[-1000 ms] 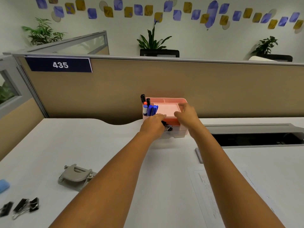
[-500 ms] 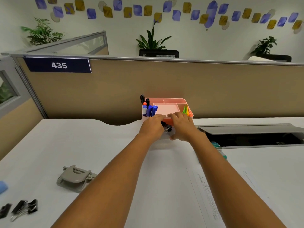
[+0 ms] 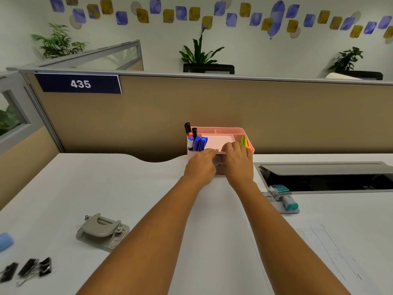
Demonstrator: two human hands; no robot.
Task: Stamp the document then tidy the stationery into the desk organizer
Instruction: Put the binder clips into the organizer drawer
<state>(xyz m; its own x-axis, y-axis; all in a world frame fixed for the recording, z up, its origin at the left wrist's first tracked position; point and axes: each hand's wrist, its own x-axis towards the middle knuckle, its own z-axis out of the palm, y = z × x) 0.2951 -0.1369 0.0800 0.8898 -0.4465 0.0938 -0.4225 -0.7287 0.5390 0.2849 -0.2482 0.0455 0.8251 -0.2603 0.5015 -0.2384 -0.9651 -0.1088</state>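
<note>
The pink desk organizer (image 3: pixel 221 133) stands at the centre of the frame, at the far edge of the desk (image 3: pixel 148 199) against the beige partition. I judge it is only partly filled: markers (image 3: pixel 197 142) stand in its left compartment, green and yellow paper flags (image 3: pixel 244 141) in its right one, and the middle tray looks bare. Both my hands are at its front. The right hand (image 3: pixel 238 160) lies with its fingers forward on the front rim and holds nothing that I can see. The left hand (image 3: pixel 201 165) covers the lower front beside it, and I cannot tell if its fingers pinch something. Between them a greyish drawer front (image 3: pixel 219 161) shows, so I think a small thing goes in there now. To the right of centre the stamp (image 3: pixel 285 199) sits on its grey base, outside the organizer. The document (image 3: pixel 319 252) lies at the lower right; its print is too faint to tell if a stamp mark is there. At the lower left, the hole punch (image 3: pixel 102 232), the black binder clips (image 3: pixel 32 269) and a blue thing (image 3: pixel 5 240) at the frame's edge are not yet tidied.
</note>
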